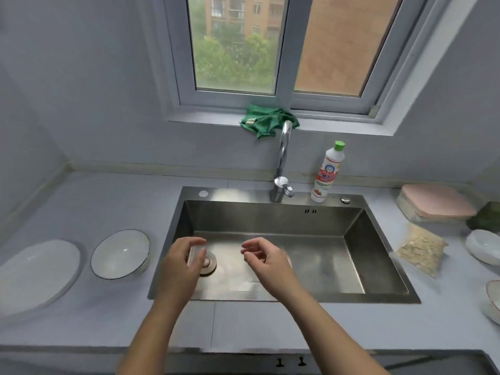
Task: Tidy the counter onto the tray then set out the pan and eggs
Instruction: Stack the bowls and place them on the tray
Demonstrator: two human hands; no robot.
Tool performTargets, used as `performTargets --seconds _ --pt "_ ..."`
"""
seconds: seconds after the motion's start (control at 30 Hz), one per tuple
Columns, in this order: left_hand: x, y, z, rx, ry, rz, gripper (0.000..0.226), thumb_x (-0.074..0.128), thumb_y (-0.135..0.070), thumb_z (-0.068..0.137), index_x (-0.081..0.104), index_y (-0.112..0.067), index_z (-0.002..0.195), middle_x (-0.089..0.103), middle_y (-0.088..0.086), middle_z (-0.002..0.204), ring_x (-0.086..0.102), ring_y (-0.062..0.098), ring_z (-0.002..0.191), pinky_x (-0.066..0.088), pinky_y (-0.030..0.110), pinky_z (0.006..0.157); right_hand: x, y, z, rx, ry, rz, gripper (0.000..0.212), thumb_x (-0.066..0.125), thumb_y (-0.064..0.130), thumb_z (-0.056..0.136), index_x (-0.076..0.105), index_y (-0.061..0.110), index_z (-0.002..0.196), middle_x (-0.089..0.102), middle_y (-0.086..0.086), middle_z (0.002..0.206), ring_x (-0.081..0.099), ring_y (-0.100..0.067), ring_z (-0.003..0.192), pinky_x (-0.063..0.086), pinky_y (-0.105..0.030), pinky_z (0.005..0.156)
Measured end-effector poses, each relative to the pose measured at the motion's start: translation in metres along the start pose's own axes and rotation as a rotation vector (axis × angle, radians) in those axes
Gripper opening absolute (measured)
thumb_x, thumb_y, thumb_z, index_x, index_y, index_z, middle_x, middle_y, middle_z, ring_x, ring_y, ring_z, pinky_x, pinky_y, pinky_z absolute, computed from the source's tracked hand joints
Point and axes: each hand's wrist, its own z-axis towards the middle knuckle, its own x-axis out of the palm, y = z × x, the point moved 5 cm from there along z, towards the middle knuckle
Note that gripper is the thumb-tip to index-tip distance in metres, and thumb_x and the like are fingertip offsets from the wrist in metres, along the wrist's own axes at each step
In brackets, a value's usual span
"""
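Two dishes, white round plate (35,272) and white dark-rimmed bowl (120,254), loose on grey worktop (108,315); seemingly barely begun. Empty, loosely curled right hand (266,262); left hand (180,263) hold unclear.

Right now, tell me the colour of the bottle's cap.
The cap is green; the head view shows it.

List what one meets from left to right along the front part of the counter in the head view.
From the left: white plate, dark-rimmed bowl, left hand, right hand, clear bag of flakes, white dish at the right edge.
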Motion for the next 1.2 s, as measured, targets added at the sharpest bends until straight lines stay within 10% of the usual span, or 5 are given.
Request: performTargets --seconds 0.3,0.63,0.83,0.93,1.2 --pt "-0.084 0.092 0.073 -0.018 -0.008 0.069 0.019 0.060 -0.008 0.090 0.064 -0.023 0.101 0.062 -0.009 0.101 0.056 0.010 0.098 0.041 0.026 0.087 0.143 0.010 0.061 0.166 0.149 0.026 0.019 0.057 0.025 0.088 0.057 0.033 0.105 0.065 0.001 0.100 0.065 -0.018 0.091 0.057 -0.035 0.082" --pt "-0.132 0.219 0.155 -0.105 0.495 0.246 0.046 0.058 -0.013 0.090 0.047 -0.015 0.135 0.047 0.004 0.137 0.047 0.021 0.124 0.035 0.030 0.101 0.280 0.012 0.080 0.628 -0.014 0.237 0.046 0.051 0.016 0.089 0.040 0.025 0.133 0.058 -0.005 0.096 0.058 -0.022 0.077 0.052 -0.033 0.063" --pt "-0.127 0.248 0.152 -0.269 0.700 0.218 0.045 0.045 -0.003 0.085 0.054 -0.017 0.127 0.061 0.008 0.121 0.058 0.026 0.103 0.053 0.031 0.074 0.310 -0.007 0.088 0.688 -0.053 0.084 0.054 0.035 0.016 0.062 0.058 0.022 0.111 0.061 0.001 0.096 0.061 -0.024 0.089 0.053 -0.032 0.066" --pt "-0.135 0.249 0.156 -0.225 0.685 0.186 0.051 0.041 0.004 0.082 0.058 -0.015 0.126 0.062 0.009 0.120 0.057 0.025 0.102 0.048 0.026 0.078 0.317 -0.004 0.093 0.654 -0.118 0.125 0.058 0.032 0.014 0.060 0.059 0.023 0.110 0.063 -0.005 0.105 0.064 -0.028 0.095 0.059 -0.048 0.078" --pt "-0.217 0.273 0.186 -0.225 0.489 0.243 0.035 0.043 -0.005 0.087 0.061 -0.018 0.114 0.063 0.007 0.104 0.059 0.027 0.090 0.058 0.038 0.066 0.369 0.069 0.109 0.593 0.024 0.208 0.047 0.031 0.002 0.081 0.051 0.016 0.122 0.062 -0.016 0.113 0.069 -0.030 0.070 0.059 -0.033 0.058"
